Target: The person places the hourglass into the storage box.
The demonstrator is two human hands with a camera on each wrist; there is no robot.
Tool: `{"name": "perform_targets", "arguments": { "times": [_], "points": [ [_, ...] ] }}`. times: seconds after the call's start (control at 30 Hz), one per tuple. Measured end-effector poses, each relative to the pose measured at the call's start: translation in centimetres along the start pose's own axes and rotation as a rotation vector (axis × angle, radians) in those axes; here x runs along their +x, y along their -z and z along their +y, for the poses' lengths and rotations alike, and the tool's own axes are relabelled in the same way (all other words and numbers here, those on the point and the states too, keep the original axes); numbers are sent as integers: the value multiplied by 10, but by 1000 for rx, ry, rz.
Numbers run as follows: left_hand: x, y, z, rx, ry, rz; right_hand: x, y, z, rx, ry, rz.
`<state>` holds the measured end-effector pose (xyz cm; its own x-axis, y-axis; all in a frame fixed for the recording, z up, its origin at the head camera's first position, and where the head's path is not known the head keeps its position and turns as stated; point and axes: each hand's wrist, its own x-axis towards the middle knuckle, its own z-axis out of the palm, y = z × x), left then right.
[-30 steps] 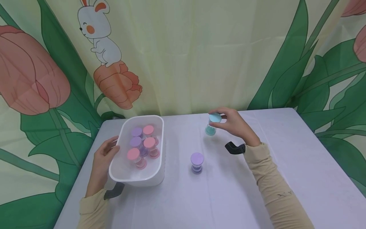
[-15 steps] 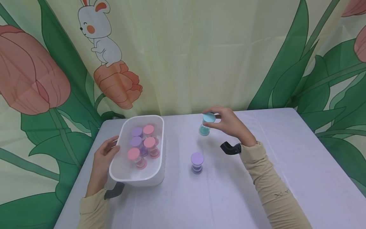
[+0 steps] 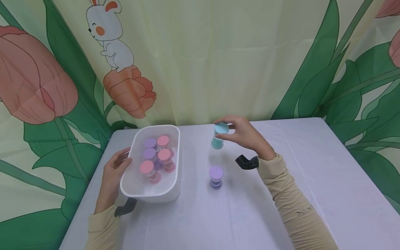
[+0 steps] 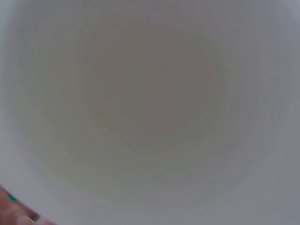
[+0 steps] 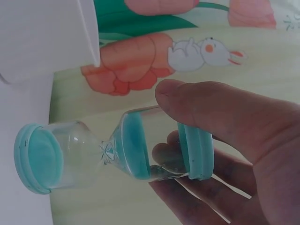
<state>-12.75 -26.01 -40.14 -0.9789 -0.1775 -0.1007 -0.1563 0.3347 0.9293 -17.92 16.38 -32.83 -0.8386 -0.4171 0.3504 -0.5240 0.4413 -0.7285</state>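
Note:
In the head view my right hand grips a teal hourglass by its upper end, holding it up over the back of the table. The right wrist view shows thumb and fingers around the top cap and upper bulb of this hourglass, with teal sand in both bulbs. My left hand rests against the left side of a white plastic bin, fingertips right at its rim. Several pink and purple hourglasses stand inside it. The bin's pale wall nearly fills the left wrist view.
A lone purple hourglass stands upright on the white-covered table, right of the bin. Behind the table's back edge hangs a curtain printed with tulips, a rabbit and a carrot.
My right hand has carried the teal hourglass leftward, toward the bin. The left hand, the bin and the lone purple hourglass have stayed in place.

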Motion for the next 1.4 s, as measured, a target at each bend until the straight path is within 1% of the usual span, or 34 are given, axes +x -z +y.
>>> {"name": "perform_targets", "arguments": {
  "times": [0.2,0.33,0.73,1.17,1.4],
  "points": [
    [1,-1,0,-7,-8,3,4,-5,-8,6,10,-11],
    [1,-1,0,-5,1,1,7,-8,-12,11,21,-15],
    [-1,-1,2,2,2,4,14,-15,-26,4,74,-14],
    [0,-1,0,-4,4,6,20,-25,-41,26,136,-20],
    [-1,-1,0,-14,-7,-1,23,-32,-46,31,158,-28]
  ]
}}
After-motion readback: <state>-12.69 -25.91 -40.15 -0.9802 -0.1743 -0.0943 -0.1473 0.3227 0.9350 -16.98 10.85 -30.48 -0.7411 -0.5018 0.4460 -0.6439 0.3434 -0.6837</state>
